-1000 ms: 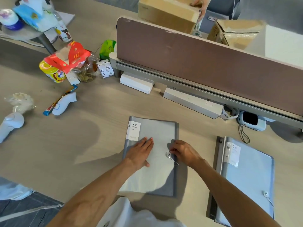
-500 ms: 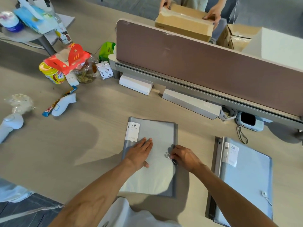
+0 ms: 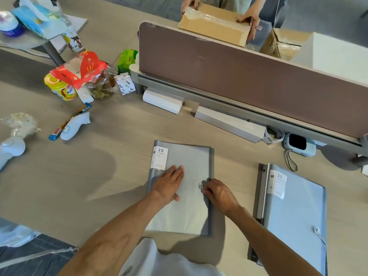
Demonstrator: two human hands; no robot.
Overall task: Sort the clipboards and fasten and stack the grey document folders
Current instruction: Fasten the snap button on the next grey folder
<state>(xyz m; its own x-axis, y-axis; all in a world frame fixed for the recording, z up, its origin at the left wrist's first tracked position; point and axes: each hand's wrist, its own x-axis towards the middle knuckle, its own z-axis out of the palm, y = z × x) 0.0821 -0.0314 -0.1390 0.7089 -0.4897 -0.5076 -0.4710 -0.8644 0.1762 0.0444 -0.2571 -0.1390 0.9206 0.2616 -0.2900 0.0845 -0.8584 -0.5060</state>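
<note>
A grey document folder (image 3: pixel 191 160) with a white "20 pockets" label lies flat on the wooden desk in front of me. My left hand (image 3: pixel 168 185) rests palm-down on its cover, fingers together. My right hand (image 3: pixel 218 193) pinches the thin closure string at the round button (image 3: pixel 200 185) near the folder's right edge. A second grey folder (image 3: pixel 294 212) with the same label lies to the right, its own button and string (image 3: pixel 318 233) at its lower right. No clipboards are in view.
A brown desk divider (image 3: pixel 249 80) runs across the back, with white boxes (image 3: pixel 163 100) at its foot and a small blue device (image 3: pixel 299 144). Snacks, a jar and white controllers (image 3: pixel 74 126) clutter the left. A person beyond the divider holds a cardboard box (image 3: pixel 215 24).
My right hand has stayed at the button, fingers shifting slightly around the string. The left hand has not moved. The person behind the divider has moved the cardboard box to the right.
</note>
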